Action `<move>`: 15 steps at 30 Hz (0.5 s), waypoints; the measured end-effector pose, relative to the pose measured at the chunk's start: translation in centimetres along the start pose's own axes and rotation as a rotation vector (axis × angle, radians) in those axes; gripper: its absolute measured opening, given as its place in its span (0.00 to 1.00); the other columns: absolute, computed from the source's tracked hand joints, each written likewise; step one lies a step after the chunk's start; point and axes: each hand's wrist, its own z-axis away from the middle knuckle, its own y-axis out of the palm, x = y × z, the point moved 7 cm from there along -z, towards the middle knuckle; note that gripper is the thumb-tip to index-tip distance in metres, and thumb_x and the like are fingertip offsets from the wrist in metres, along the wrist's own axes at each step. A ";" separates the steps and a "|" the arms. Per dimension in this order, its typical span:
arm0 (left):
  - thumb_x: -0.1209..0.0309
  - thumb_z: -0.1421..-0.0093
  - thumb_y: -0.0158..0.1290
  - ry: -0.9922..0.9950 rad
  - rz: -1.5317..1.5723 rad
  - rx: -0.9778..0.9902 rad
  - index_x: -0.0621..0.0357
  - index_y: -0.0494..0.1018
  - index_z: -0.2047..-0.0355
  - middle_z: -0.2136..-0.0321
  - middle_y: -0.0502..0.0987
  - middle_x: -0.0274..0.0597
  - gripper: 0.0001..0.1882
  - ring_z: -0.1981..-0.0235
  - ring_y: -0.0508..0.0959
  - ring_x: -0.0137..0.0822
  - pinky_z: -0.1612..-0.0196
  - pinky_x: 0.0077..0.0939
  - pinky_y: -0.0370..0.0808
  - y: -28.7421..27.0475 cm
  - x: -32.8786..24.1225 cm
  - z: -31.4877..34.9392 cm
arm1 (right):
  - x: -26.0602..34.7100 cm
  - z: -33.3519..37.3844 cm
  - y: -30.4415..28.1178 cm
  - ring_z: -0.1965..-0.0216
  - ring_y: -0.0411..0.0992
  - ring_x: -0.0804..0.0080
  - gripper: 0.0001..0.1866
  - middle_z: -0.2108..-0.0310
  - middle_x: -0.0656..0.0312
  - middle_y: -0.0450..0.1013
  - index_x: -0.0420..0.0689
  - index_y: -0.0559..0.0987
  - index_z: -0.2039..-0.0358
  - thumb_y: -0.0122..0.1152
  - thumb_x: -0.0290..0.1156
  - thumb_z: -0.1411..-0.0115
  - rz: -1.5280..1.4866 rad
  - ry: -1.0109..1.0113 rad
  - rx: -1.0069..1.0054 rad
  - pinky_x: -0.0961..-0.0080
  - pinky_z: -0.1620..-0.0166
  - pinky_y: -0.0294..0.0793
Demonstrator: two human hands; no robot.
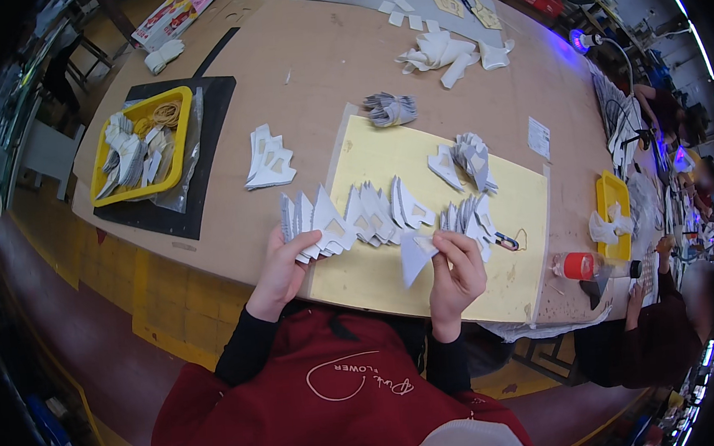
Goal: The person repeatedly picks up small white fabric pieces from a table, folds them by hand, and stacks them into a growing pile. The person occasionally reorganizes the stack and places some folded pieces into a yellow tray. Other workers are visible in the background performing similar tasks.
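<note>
My left hand [275, 271] is closed on a fanned stack of white cut pieces [330, 225] with grey edges, its thumb lying over the lower end. To its right, my right hand [459, 278] pinches a single white cut piece [414, 259] between thumb and fingers, apart from that stack. Just beyond my hands, more fanned stacks [369, 215] of similar pieces lie on a yellow sheet [362, 283]. One small group [408, 206] stands between the hands, and another stack [467, 218] sits right behind my right hand.
A yellow tray [188, 110] with bundled pieces and rubber bands rests on a black mat [218, 108] at left. Another bundle [390, 109] lies farther back. At right are a pen [507, 241], a red-lidded jar [578, 266] and a smaller yellow tray [612, 190]; co-workers sit beyond.
</note>
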 end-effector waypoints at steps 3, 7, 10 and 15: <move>0.75 0.40 0.55 0.008 0.014 -0.021 0.61 0.65 0.47 0.58 0.77 0.42 0.21 0.60 0.80 0.32 0.62 0.29 0.79 0.0 -0.1 0.0 | -1.5 0.3 0.8 0.66 0.75 0.73 0.08 0.68 0.57 0.78 0.34 0.82 0.64 0.65 0.15 0.46 -0.051 0.246 0.077 0.81 0.59 0.74; 0.74 0.40 0.56 0.013 0.014 -0.034 0.61 0.66 0.47 0.58 0.77 0.42 0.21 0.61 0.80 0.32 0.62 0.28 0.79 -0.4 -0.1 0.0 | -3.5 0.7 3.3 0.71 0.74 0.76 0.08 0.70 0.58 0.78 0.34 0.81 0.62 0.66 0.20 0.43 -0.147 0.408 0.164 0.81 0.64 0.72; 0.74 0.40 0.56 0.029 0.010 -0.045 0.61 0.66 0.47 0.57 0.77 0.42 0.21 0.60 0.80 0.32 0.62 0.29 0.79 -0.6 -0.3 -0.1 | -3.2 0.4 4.8 0.73 0.73 0.76 0.08 0.71 0.58 0.78 0.35 0.81 0.62 0.66 0.22 0.42 -0.037 0.376 0.274 0.81 0.66 0.71; 0.75 0.41 0.57 0.038 0.002 -0.092 0.62 0.67 0.48 0.58 0.77 0.43 0.20 0.59 0.81 0.33 0.59 0.31 0.80 -1.3 -0.3 -0.1 | -2.1 -0.1 6.6 0.71 0.70 0.76 0.07 0.71 0.61 0.74 0.38 0.82 0.63 0.65 0.24 0.42 0.116 0.242 0.314 0.79 0.64 0.69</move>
